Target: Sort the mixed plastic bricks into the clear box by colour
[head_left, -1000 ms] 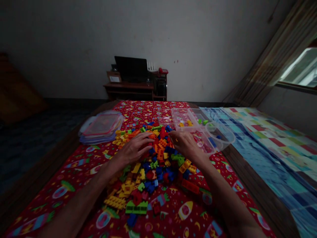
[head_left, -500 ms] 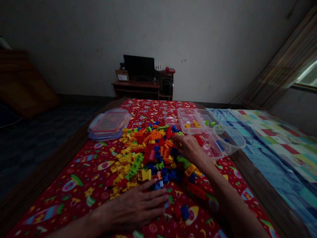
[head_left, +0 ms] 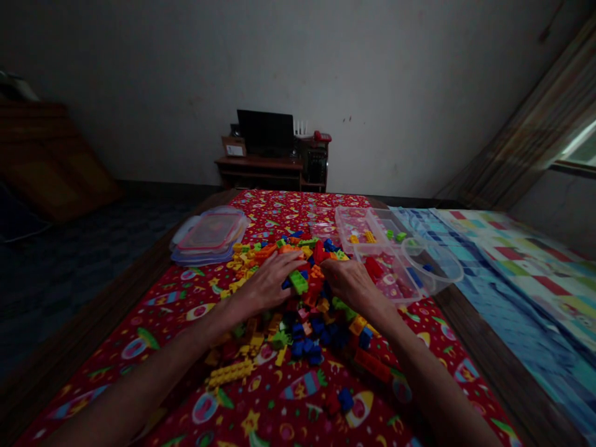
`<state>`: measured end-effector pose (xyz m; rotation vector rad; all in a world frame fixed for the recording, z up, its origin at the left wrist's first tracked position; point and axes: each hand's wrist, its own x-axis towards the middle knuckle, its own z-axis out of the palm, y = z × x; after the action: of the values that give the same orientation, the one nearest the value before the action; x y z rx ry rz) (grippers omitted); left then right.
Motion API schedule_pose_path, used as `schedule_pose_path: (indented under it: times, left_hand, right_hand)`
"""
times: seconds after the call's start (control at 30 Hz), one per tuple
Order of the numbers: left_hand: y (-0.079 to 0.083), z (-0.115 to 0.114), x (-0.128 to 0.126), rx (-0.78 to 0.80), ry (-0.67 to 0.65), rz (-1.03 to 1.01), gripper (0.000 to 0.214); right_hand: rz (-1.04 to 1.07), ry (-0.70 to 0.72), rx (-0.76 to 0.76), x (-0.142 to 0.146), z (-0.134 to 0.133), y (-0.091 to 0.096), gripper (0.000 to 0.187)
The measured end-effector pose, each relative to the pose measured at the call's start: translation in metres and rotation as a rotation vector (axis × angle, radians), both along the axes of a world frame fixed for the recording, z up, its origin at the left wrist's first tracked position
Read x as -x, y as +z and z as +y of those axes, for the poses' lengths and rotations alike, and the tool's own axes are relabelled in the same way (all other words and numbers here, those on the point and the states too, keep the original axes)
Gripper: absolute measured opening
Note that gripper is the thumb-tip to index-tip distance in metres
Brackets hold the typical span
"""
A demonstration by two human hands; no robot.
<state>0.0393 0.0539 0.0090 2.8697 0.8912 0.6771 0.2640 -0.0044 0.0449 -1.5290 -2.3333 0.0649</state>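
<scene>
Both left hand, right hand at bricks; fingers' hold unclear; open tablecloth toward left edge.

1. A black monitor is standing on a brown desk.
2. A red telephone is resting at the desk's right end.
3. A curtain is hanging beside the window.
4. A wooden cabinet is standing at far left.

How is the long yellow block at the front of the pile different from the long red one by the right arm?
The long yellow block is at the pile's left, while the long red block is at its right. In the picture, the yellow block slants up toward the right; the red block slants down. The yellow block's bumps show clearly; the red block is too dark to tell. Both lie on the patterned cloth.
</scene>
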Motion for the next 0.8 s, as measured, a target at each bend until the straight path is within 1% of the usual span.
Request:
schedule_pose_path:
  times: [0.07, 0.13, 0.27, 0.4, 0.47, 0.53, 0.63, 0.73, 0.8]
  left_hand:
    - [-0.001, 0.013, -0.002, 0.065, 0.043, -0.088, 0.051]
    - [0.003, 0.023, -0.004, 0.142, 0.070, -0.154, 0.056]
    - [0.016, 0.029, -0.003, 0.313, 0.076, -0.230, 0.051]
    - [0.022, 0.027, 0.004, 0.499, 0.099, -0.354, 0.054]
    - [0.022, 0.028, 0.009, 0.567, 0.135, -0.402, 0.054]
    - [0.025, 0.030, 0.015, 0.559, 0.195, -0.419, 0.053]
    - [0.031, 0.035, 0.029, 0.488, 0.281, -0.381, 0.052]
    - [0.035, 0.033, 0.054, 0.484, 0.316, -0.238, 0.054]
    - [0.033, 0.024, 0.073, 0.470, 0.310, -0.088, 0.057]
  right_hand:
    - [0.015, 0.023, -0.020, 0.001, 0.001, -0.003, 0.013]
    - [0.010, 0.038, -0.032, 0.002, 0.002, -0.006, 0.014]
    - [0.019, 0.041, -0.057, 0.004, -0.002, -0.011, 0.019]
    - [0.149, 0.136, -0.188, 0.008, -0.004, -0.020, 0.046]
    - [0.142, 0.182, -0.180, 0.012, 0.001, -0.027, 0.053]
    - [0.101, 0.205, -0.130, 0.017, 0.007, -0.033, 0.057]
    - [0.055, 0.226, -0.089, 0.025, 0.016, -0.037, 0.057]
    - [0.046, 0.184, -0.094, 0.026, 0.015, -0.032, 0.044]
    - [0.077, 0.165, -0.098, 0.022, 0.010, -0.027, 0.036]
